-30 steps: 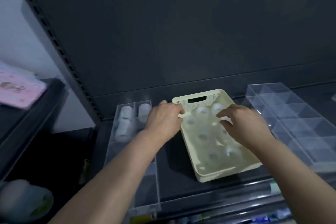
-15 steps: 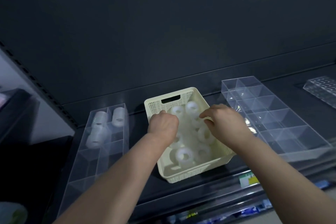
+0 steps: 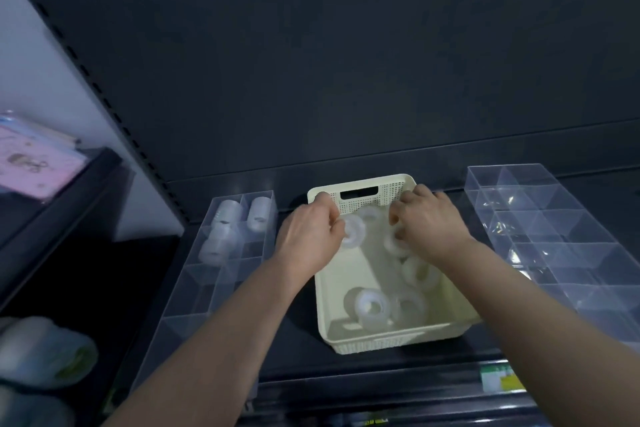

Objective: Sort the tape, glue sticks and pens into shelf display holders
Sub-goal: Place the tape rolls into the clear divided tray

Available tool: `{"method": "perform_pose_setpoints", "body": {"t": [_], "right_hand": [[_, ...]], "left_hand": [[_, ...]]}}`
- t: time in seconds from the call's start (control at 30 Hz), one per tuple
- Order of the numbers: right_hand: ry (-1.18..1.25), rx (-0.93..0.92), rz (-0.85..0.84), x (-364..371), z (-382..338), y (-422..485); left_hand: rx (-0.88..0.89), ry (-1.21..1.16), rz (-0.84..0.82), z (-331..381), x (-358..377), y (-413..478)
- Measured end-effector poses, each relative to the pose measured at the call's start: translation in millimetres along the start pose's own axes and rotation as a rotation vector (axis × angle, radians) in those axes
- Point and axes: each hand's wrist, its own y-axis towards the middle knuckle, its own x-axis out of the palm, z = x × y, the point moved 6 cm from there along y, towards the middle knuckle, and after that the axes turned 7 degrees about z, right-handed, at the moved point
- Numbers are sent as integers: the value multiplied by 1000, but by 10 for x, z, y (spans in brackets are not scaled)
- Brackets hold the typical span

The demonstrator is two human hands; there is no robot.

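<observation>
A cream plastic basket [image 3: 358,333] sits on the dark shelf and holds several clear tape rolls [image 3: 369,305]. My left hand [image 3: 308,236] is inside its far left corner, fingers curled round a tape roll [image 3: 353,232]. My right hand [image 3: 427,224] is at the far right of the basket, fingers curled round another tape roll [image 3: 393,244]. Left of the basket stands a clear divided holder [image 3: 194,288] with three tape rolls [image 3: 239,218] in its far compartments.
A second clear divided holder [image 3: 554,236] stands to the right of the basket. The dark shelf back panel [image 3: 346,80] rises behind. On a lower left shelf lie a pink package [image 3: 31,163] and blurred pale goods [image 3: 38,354]. A price label [image 3: 500,378] marks the shelf's front edge.
The camera view swung left and tilted. Both hands moved toward the basket's far end and closed round tape rolls; the rolls in the basket have shifted.
</observation>
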Motion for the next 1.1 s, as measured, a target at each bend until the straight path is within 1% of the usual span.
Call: {"method": "perform_pose_setpoints", "body": {"t": [0.03,0.1,0.17,0.23,0.3,0.4,0.47,0.57,0.77,0.83,0.97,1.03,1.1], "right_hand": [[50,27,29,-33,-5,1],[251,122,78,-126,-31,-7],[430,156,108,-211,-122,-3],[546,134,109,-320,-287,12],[672,144,75,-410,-485,44],[782,168,49,-455,-797,113],[789,157,49,-465,-996,149],[714,119,74,-461,-1226,174],[556,77,60,-292,-1402,153],[550,86,83,-274,-1425,165],[594,94,185,-342,-1556,279],[581,69,190,-366,-1700,370],[544,33,155,-339,-1870,464]], "left_hand": [[-39,-60,27,-34,-30,-10],[-92,-148,96,-116,-134,-35],[-106,-171,172,-236,-293,-47],[-151,-127,217,-418,-476,-61],[-213,-44,235,-672,-640,-79],[-255,68,165,-1039,-755,-111],[-251,117,78,-1208,-728,-117],[-220,165,-18,-1346,-606,-91],[-34,303,-126,-1374,-333,65],[-7,290,-114,-1369,-310,92],[-10,135,-18,-1484,-441,87],[-27,102,12,-1594,-556,72],[-38,104,35,-1702,-675,44]]}}
